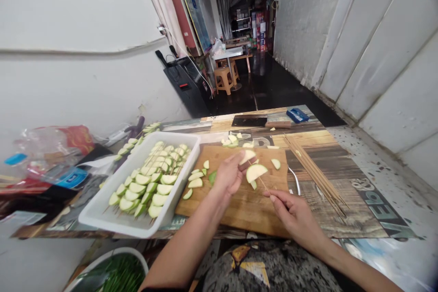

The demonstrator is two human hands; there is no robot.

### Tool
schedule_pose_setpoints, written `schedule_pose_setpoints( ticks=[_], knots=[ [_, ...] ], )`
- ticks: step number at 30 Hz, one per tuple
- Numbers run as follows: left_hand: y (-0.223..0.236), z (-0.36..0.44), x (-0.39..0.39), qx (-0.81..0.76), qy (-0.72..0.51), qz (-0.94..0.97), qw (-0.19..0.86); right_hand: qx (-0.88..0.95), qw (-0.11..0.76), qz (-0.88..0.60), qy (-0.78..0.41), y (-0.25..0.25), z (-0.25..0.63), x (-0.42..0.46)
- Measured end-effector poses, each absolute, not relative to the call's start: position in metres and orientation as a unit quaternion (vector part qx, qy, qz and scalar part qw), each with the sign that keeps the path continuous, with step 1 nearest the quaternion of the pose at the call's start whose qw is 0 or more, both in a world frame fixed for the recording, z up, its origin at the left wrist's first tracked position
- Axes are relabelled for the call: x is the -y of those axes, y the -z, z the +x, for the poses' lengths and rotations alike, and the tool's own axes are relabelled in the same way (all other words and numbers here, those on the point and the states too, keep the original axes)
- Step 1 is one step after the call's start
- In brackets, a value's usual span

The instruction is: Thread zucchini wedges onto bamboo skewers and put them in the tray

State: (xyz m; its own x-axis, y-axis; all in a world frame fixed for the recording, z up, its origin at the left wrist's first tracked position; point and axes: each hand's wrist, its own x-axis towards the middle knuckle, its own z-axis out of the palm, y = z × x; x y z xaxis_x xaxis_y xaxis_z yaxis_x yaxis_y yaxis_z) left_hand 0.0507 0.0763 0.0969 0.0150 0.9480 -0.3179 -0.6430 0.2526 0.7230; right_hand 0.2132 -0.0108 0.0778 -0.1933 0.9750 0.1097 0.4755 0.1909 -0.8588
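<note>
My right hand (290,212) pinches the lower end of a thin wooden skewer (263,184). A half-round, green-skinned slice that looks like zucchini (256,172) is threaded on that skewer. My left hand (230,173) grips another pale slice (247,157) between thumb and fingers, close to the skewer's upper end; whether the skewer's tip is in it I cannot tell. Both hands are above a wooden cutting board (239,216) with several loose slices (195,183) on it. To the left, a white plastic tray (89,212) holds rows of skewered slices (159,180).
Bare skewers (315,173) lie in a bundle right of the board. A cleaver (249,121) and a blue packet (297,115) are at the table's far edge. Plastic bottles and bags (58,146) crowd the left. Below stands a basin (138,255) of green vegetables.
</note>
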Motion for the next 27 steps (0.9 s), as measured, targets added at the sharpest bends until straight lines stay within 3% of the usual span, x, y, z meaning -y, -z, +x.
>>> schedule_pose_setpoints(
  ticks=[15, 18, 22, 25, 27],
  knots=[
    [-0.097, 0.057, -0.066, -0.409, -0.558, 0.245, 0.679, 0.686, 0.387, -0.524, -0.323, -0.071, 0.215, 0.000],
    [-0.099, 0.033, -0.079, -0.474, -0.600, 0.272, 0.585, 0.673, 0.407, -0.545, -0.290, -0.067, 0.229, -0.003],
    [-0.098, -0.007, -0.118, -0.547, -0.610, 0.425, 0.384, 0.621, 0.422, -0.595, -0.287, -0.057, 0.251, -0.004],
    [-0.091, -0.020, -0.152, -0.612, -0.450, 0.597, 0.258, 0.600, 0.426, -0.605, -0.304, -0.050, 0.258, -0.004],
    [-0.084, -0.016, -0.171, -0.631, -0.332, 0.661, 0.235, 0.597, 0.432, -0.598, -0.315, -0.047, 0.258, -0.004]
  ],
)
